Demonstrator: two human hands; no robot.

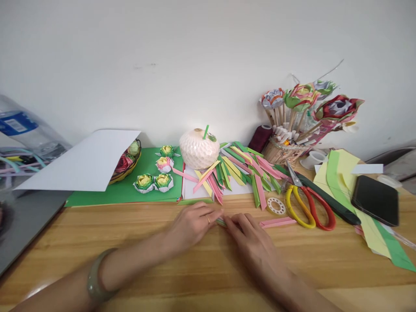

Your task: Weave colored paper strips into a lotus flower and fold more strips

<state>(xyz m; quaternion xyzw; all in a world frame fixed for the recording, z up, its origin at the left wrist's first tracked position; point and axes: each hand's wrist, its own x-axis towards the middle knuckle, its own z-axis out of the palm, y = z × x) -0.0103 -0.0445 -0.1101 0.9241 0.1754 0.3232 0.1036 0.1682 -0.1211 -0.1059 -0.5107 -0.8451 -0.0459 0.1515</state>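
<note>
My left hand [194, 224] and my right hand [255, 240] meet over the wooden table, both closed with fingertips pressed on a small folded paper strip [221, 222]. Most of the strip is hidden under the fingers; a pale greenish sliver shows between them. To the right of my right hand lies a pink paper strip [278, 222]. Just beyond the hands spreads a pile of folded pink, green and yellow paper strips [240, 167]. A small roll of clear tape [276, 206] lies near the pile.
Scissors [307, 203], a black phone [375, 199] and cut paper [346, 173] lie right. Paper flowers [302, 97] stand in a holder behind. A white round ornament [199, 149] and small paper lotuses [163, 183] sit at the back. White paper [81, 162] covers a basket's side.
</note>
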